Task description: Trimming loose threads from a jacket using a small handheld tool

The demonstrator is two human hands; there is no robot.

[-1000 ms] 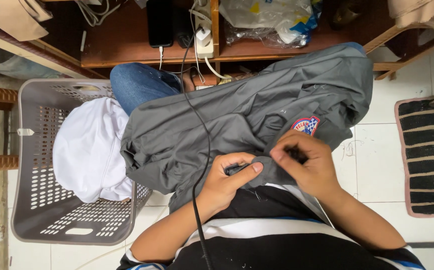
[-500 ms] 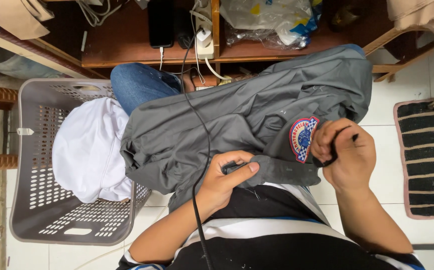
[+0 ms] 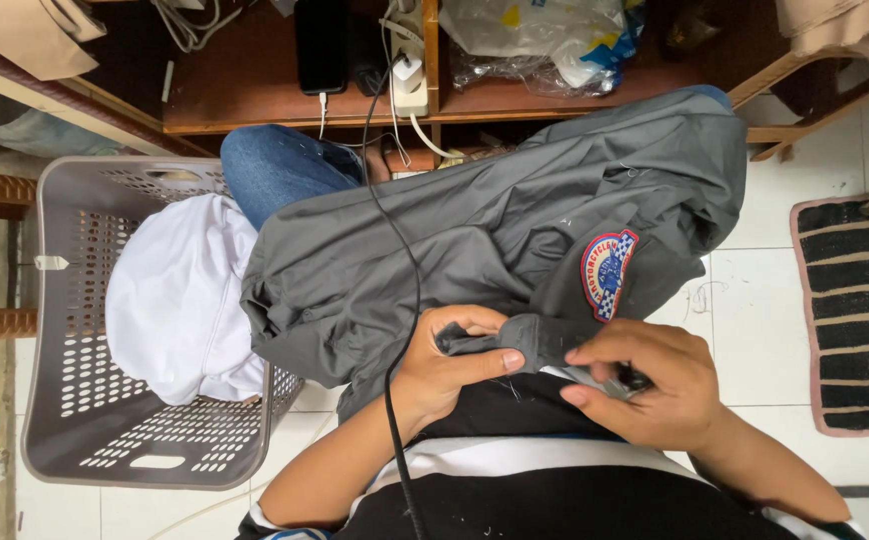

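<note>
A dark grey jacket (image 3: 475, 240) is spread across the person's lap, reaching from the rim of the laundry basket on the left to the wooden furniture on the right. A near edge of the jacket, a folded strip of grey cloth (image 3: 530, 335), is pinched by the left hand (image 3: 450, 360): the thumb lies over the top of the fold and the fingers are curled beneath it, so the grip is clenched on the cloth. The right hand (image 3: 645, 385) is held just right of the left hand, its fingers closed around a small dark tool (image 3: 610, 380) whose kind cannot be told; the tip of the tool is met by the same strip of cloth. An oval embroidered patch (image 3: 607, 274) in red, white and blue is seen on the jacket, just beyond the right hand.

A black cable (image 3: 395, 260) is draped over the jacket and the left forearm, running from the far shelf down to the near edge of the view. A grey perforated laundry basket (image 3: 65, 410) stands on the white tiled floor at the left, and a white garment (image 3: 180, 300) is piled in it, touching the jacket's left end. A blue-jeaned knee (image 3: 275, 175) shows beyond the jacket. On the far wooden shelf (image 3: 245, 100) a black phone (image 3: 322, 45), a white power strip (image 3: 410, 75) and crumpled plastic bags (image 3: 545, 35) are kept. A striped mat (image 3: 855, 310) lies at the right.
</note>
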